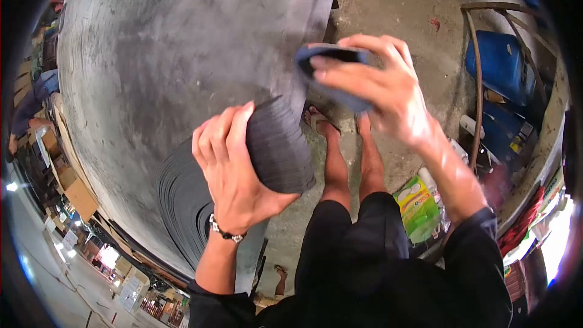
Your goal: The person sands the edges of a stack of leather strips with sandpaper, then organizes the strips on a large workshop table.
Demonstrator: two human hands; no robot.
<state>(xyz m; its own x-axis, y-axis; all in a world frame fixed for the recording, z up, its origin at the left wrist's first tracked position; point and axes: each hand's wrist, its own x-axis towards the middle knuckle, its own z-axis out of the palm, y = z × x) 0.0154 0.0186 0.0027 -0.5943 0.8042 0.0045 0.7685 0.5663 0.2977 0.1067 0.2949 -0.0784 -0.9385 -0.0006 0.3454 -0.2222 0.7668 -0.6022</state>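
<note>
My left hand [226, 173], with a beaded bracelet on its wrist, is wrapped around a thick stack of thin dark grey sheets [280, 146] above the table edge. The sheets' layered edges face up. In my right hand [388, 94] is a curved dark blue piece [346, 98], bent open like a loop and smeared by motion; its kind is not clear. It is up and to the right of the stack, apart from it. Beside my left hand, a large fanned pile of the same thin dark sheets [179, 197] lies on the grey table [164, 54].
To the right stand blue plastic drums [498, 67] by a curved metal frame [477, 85]. A green and yellow pack [418, 209] is near my legs. Beyond the table's left side are cardboard boxes [80, 199] and another person's arm [30, 109].
</note>
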